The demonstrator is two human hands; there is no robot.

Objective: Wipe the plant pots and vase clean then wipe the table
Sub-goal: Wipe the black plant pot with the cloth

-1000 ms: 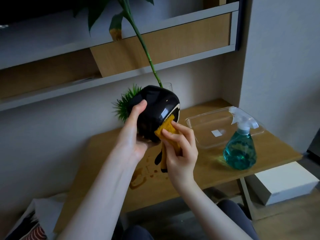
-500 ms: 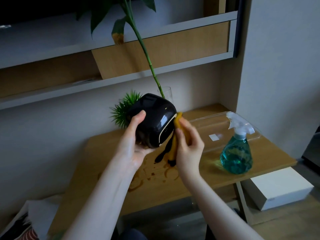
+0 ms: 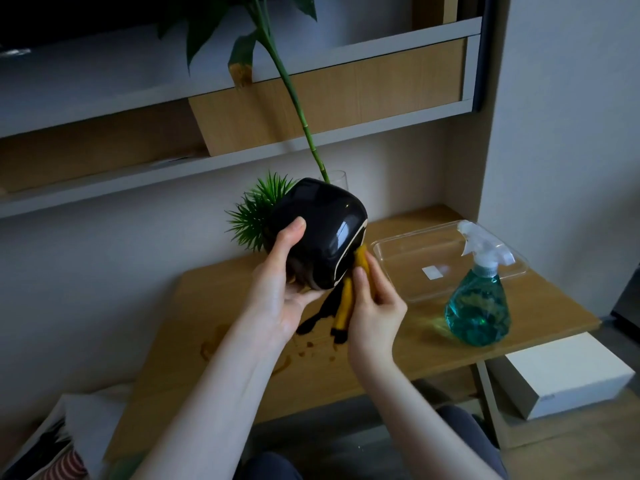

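Note:
A glossy black plant pot [image 3: 322, 233] with a spiky green plant [image 3: 256, 213] is tilted in the air above the wooden table [image 3: 398, 344]. My left hand [image 3: 284, 282] grips it from below, thumb on its side. My right hand [image 3: 374, 306] presses a yellow and black cloth [image 3: 346, 299] against the pot's lower right side. Behind the pot, mostly hidden, stands a clear glass vase [image 3: 337, 178] holding a tall green stem [image 3: 294, 95]. Brown stains [image 3: 304, 348] mark the tabletop under my hands.
A teal spray bottle [image 3: 479, 303] with a white trigger stands on the right of the table. Behind it lies a clear plastic tray [image 3: 415, 251]. Shelves [image 3: 329, 84] run along the wall above. A white box [image 3: 568, 372] sits on the floor at right.
The pot has been turned a little in my left hand. My right hand slid the cloth from the pot's bottom round to its lower right side.

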